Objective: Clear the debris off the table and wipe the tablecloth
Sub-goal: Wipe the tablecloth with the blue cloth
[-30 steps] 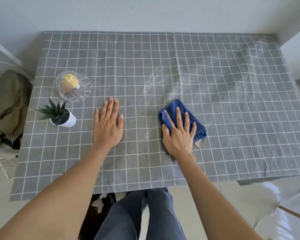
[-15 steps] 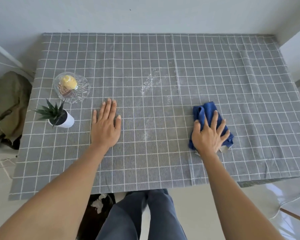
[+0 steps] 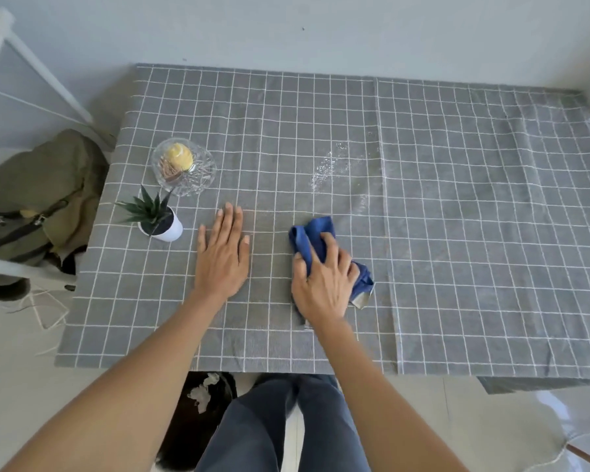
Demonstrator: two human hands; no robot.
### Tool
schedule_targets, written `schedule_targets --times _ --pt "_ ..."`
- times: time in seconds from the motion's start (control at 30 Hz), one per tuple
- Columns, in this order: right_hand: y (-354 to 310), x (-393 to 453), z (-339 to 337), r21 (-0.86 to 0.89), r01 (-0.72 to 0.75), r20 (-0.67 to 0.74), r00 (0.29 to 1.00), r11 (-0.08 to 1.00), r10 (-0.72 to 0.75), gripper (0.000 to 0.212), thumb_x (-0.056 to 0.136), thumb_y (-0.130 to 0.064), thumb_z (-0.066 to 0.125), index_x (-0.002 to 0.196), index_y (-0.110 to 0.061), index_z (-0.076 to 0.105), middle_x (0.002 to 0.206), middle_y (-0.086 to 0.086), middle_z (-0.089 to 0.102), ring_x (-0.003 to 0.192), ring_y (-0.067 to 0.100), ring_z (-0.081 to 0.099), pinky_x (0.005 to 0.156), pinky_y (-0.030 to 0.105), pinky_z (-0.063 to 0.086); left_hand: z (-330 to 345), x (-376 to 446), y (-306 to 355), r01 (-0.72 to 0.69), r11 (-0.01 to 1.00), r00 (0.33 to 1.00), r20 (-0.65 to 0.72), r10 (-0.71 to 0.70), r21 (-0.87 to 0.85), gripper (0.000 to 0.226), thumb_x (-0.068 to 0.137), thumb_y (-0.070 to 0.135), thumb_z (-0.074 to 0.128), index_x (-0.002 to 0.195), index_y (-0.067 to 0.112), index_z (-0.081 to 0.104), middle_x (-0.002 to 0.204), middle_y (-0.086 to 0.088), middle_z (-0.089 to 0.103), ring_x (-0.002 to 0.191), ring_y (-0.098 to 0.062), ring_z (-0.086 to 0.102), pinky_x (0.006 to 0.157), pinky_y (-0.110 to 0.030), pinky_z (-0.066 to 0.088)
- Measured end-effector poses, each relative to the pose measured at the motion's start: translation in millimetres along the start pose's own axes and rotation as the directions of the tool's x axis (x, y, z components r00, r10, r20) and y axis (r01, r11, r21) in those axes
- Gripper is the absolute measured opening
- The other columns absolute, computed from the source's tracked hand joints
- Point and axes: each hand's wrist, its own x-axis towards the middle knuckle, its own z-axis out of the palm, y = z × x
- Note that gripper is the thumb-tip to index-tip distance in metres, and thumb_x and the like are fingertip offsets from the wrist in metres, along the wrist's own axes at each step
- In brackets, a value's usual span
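Tablecloth (image 3: 457, 233) covers the table; the blue cloth (image 3: 315, 235), bunched in the gripping right hand (image 3: 324, 284), has swept back leftward. Left hand (image 3: 222, 257) lies open, flat. White residue (image 3: 331, 165) farther away remains unwiped.

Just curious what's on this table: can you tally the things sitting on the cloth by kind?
Glass dish: 1
Potted plant: 1
Blue rag: 1, under the right hand
Patch of white crumbs: 1
Total: 4
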Motion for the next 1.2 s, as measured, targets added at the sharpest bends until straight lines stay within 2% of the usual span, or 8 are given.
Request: schedule_targets --times 0.1,0.23,0.33,0.63,0.73,0.9,1.03,1.2 --pt "-14 -10 16 -0.085 0.113 0.042 0.993 0.990 -0.109 0.055 0.088 -0.048 0.031 0.140 -0.036 0.042 0.149 0.003 0.038 0.126 0.032 0.040 0.100 0.048 0.020 -3 -7 -8 0.004 1.000 0.999 -0.035 -0.005 -0.007 0.059 0.097 0.038 0.006 0.153 0.019 0.005 0.160 0.004 0.001 0.147 -0.011 -0.001 0.119 -0.042 -0.001" --pt "-5 -8 25 -0.156 0.142 0.060 0.989 0.978 -0.134 0.059 0.092 -0.047 0.027 0.149 -0.040 0.015 0.160 -0.005 0.004 0.147 0.025 0.002 0.114 0.053 -0.009 -4 -12 -15 0.014 1.000 0.999 -0.043 -0.013 0.017 0.056 0.099 0.034 0.007 0.153 0.021 0.003 0.160 0.005 0.000 0.148 -0.011 -0.002 0.120 -0.042 -0.003" --pt "-3 -4 26 -0.164 0.151 0.072 0.988 0.975 -0.140 0.059 0.092 -0.045 0.022 0.150 -0.039 0.009 0.160 -0.007 0.000 0.147 0.023 -0.004 0.113 0.052 -0.013 -2 -12 -18 0.020 0.998 0.999 -0.047 -0.017 0.054 0.055 0.100 0.033 0.008 0.153 0.021 0.003 0.161 0.005 0.001 0.148 -0.013 -0.002 0.120 -0.044 -0.001" --pt "13 1 18 -0.035 -0.371 -0.099 0.925 0.928 0.367 0.063 0.089 -0.043 0.018 0.151 -0.035 0.011 0.160 -0.008 -0.004 0.147 0.019 -0.005 0.115 0.052 -0.001 1 -12 -20 0.031 0.996 0.999 -0.043 -0.028 0.078 0.055 0.100 0.034 0.009 0.153 0.023 -0.003 0.161 0.004 -0.004 0.148 -0.013 -0.007 0.120 -0.046 -0.002" --pt "3 -3 17 -0.023 -0.249 -0.074 0.966 0.968 0.246 0.063 0.088 -0.045 0.021 0.150 -0.035 0.020 0.160 -0.009 0.002 0.146 0.020 0.003 0.114 0.052 0.003 1 -11 -19 0.042 0.995 0.998 -0.042 -0.039 0.086 0.055 0.100 0.034 0.008 0.153 0.022 -0.003 0.161 0.004 -0.005 0.148 -0.013 -0.007 0.120 -0.045 -0.001" --pt "11 -16 20 -0.168 0.281 0.068 0.960 0.945 -0.273 0.061 0.088 -0.043 0.034 0.148 -0.035 0.026 0.159 -0.010 0.012 0.144 0.021 0.018 0.112 0.047 0.013 1 -12 -17 0.042 0.997 0.999 -0.035 -0.039 0.070 0.056 0.099 0.034 0.008 0.153 0.023 -0.001 0.161 0.005 -0.003 0.148 -0.012 -0.006 0.120 -0.045 0.000" --pt "44 0 3 -0.175 0.016 -0.035 0.999 0.984 -0.022 0.059 0.089 -0.043 0.028 0.147 -0.034 0.031 0.158 -0.006 0.019 0.143 0.022 0.021 0.112 0.049 0.018 -1 -12 -19 0.028 0.998 0.999 -0.033 -0.026 0.056 0.055 0.100 0.035 0.007 0.153 0.023 0.000 0.160 0.005 -0.002 0.148 -0.013 -0.005 0.120 -0.046 0.000" --pt "45 -1 1 -0.174 0.002 0.012 1.000 0.985 0.001 0.061 0.091 -0.066 0.020 0.148 -0.044 0.016 0.160 -0.003 0.006 0.146 0.024 0.004 0.114 0.052 0.004 -1 -10 -19 0.037 0.998 0.999 -0.003 -0.037 0.045 0.055 0.100 0.036 0.008 0.152 0.024 -0.004 0.160 0.004 -0.006 0.147 -0.013 -0.008 0.119 -0.047 -0.003"
